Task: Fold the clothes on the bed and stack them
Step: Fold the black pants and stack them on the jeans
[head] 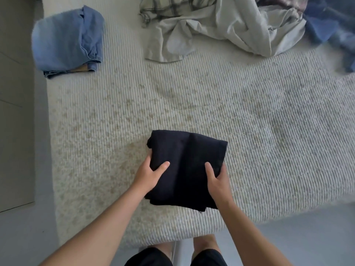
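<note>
A folded black garment (pixel 184 166) lies near the front edge of the bed (pixel 269 121). My left hand (pixel 149 174) grips its left side, thumb on top and fingers tucked under. My right hand (pixel 217 179) grips its right side the same way. Folded blue jeans (pixel 67 41) sit at the bed's far left corner. At the far side an unfolded pile holds a crumpled grey-beige garment (pixel 221 29), a plaid garment (pixel 169 6) and dark blue clothes (pixel 330 27).
The bed has a ribbed cream cover. Grey floor (pixel 23 227) runs along the left and front edges. My legs in dark shorts (pixel 176 256) stand at the bed's front edge.
</note>
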